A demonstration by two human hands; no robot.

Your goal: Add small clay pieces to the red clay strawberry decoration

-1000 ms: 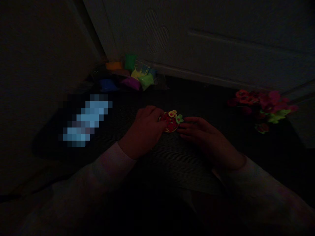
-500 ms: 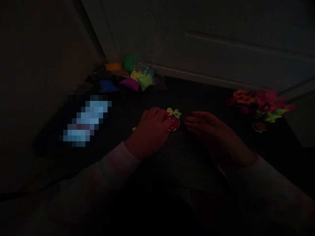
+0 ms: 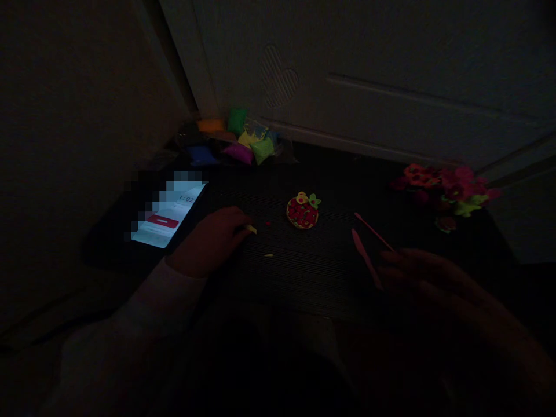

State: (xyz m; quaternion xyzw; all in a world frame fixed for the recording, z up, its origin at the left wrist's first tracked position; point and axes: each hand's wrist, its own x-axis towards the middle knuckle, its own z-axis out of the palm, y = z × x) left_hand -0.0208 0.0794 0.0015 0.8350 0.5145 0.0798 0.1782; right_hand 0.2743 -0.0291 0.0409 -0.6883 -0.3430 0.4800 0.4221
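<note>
In dim light, a strawberry-like red clay piece (image 3: 302, 213) with a yellow rim and small yellow and green flowers lies mid-table, touched by neither hand. My left hand (image 3: 211, 240) is left of it, fingertips closed on a small yellow clay strip (image 3: 251, 229). A second thin yellow scrap (image 3: 269, 255) and a tiny red bit (image 3: 268, 223) lie nearby. My right hand (image 3: 428, 281), dark and slightly blurred, is low at the right with fingers stretched out. Beside its fingertips lie a pink modelling knife (image 3: 365, 258) and a thin pink stick (image 3: 373, 230); contact is unclear.
A lit phone (image 3: 174, 211), partly pixelated, lies at the left. Several coloured clay packets (image 3: 238, 152) sit at the back left against a pale panel. Bright artificial-looking flowers (image 3: 456, 185) stand at the back right, with a small red-and-green piece (image 3: 445, 224) in front.
My left hand has left the red clay piece and moved left to the yellow strip. My right hand has drawn back toward the lower right, revealing the pink tools.
</note>
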